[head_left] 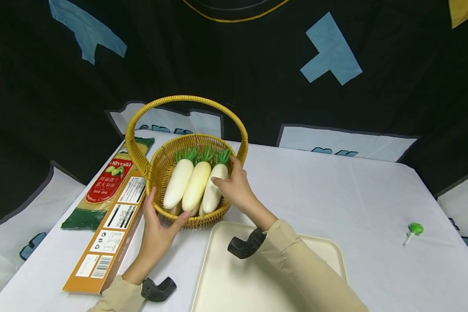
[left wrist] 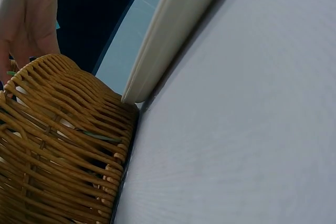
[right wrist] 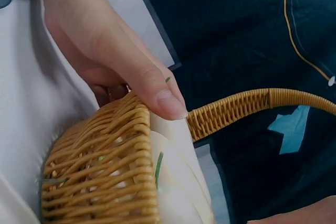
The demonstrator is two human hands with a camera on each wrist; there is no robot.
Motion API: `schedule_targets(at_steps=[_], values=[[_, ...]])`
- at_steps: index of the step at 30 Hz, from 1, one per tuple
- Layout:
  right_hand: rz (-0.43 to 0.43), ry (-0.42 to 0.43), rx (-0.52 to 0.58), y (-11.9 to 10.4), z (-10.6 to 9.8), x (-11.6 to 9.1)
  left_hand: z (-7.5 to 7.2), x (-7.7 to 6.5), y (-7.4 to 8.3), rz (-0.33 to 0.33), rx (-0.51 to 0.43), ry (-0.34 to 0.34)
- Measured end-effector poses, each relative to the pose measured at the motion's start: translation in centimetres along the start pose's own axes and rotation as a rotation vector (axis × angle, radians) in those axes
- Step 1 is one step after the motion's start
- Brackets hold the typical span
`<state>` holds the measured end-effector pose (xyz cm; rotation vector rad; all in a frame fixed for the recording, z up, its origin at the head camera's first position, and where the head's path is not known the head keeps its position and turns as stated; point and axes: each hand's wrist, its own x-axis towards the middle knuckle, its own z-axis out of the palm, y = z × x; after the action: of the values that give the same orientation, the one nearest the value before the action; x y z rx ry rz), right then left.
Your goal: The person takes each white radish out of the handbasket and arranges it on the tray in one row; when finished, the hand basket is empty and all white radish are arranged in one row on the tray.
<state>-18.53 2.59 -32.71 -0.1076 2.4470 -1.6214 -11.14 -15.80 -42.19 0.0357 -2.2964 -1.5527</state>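
Note:
A yellow wicker basket (head_left: 198, 223) with a tall arched handle (head_left: 187, 99) stands left of centre on the table. In it, white radishes (head_left: 178, 184) with green leafy tops lie side by side, others partly hidden beneath. My left hand (head_left: 156, 234) holds the front left of the basket, fingers along the outside and thumb at the front rim. At the right side my right hand (head_left: 238, 188) grips the rim, its thumb inside against the nearest radish (head_left: 212, 197). The right wrist view shows that hand's thumb (right wrist: 170, 104) over the rim; its other fingers are largely hidden.
Left of the basket lie a pasta bag (head_left: 107, 182) and a long orange box (head_left: 97, 264). A cream tray (head_left: 234, 286) sits in front, under my right forearm. Far right is a green lollipop (head_left: 415, 228). A black curtain (head_left: 234, 60) hangs behind the table.

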Motion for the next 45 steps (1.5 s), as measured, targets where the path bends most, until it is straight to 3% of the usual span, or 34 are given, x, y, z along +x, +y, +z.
schedule_targets(at_steps=[5, 9, 29, 37, 45], values=[[0.110, -0.095, 0.027, 0.1, 0.5, 1.0, 0.1, -0.1, 0.1, -0.006, 0.017, 0.002], [0.129, -0.165, 0.055, 0.4, 0.3, 1.4, 0.2, -0.2, 0.1, -0.009, 0.024, -0.006], [0.051, -0.314, 0.221, 1.6, -0.4, 1.2, 0.2, -0.2, 0.1, 0.025, 0.023, 0.029], [-0.047, -0.390, 0.255, 2.5, -1.2, 0.7, 0.2, -0.2, 0.2, 0.037, 0.049, 0.028], [-0.083, -0.453, 0.443, 3.5, -1.5, -0.2, 0.1, -0.2, 0.0, 0.021, 0.049, 0.018]])
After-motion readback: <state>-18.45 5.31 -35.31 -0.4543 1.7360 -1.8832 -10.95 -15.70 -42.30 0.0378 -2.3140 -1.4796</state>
